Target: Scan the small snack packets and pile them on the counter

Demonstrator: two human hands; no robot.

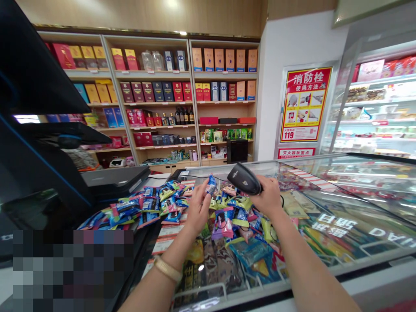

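In the head view my right hand (268, 196) is wrapped round the handle of a black barcode scanner (245, 179), its head tilted up to the left. My left hand (199, 207) pinches a small blue snack packet (211, 185) just left of the scanner's head. Beneath both hands lies a loose heap of small wrapped snack packets (223, 223) in blue, pink and yellow-green, on the glass top. A second heap of similar packets (149, 203) spreads to the left of my left hand.
A black monitor (39, 60) and a dark flat device (113, 180) stand on the left. Goods show under the glass of the freezer case (325, 208). Behind are shelves of boxed goods (172, 91), a fire-hydrant poster (305, 104) and a lit display fridge (383, 104).
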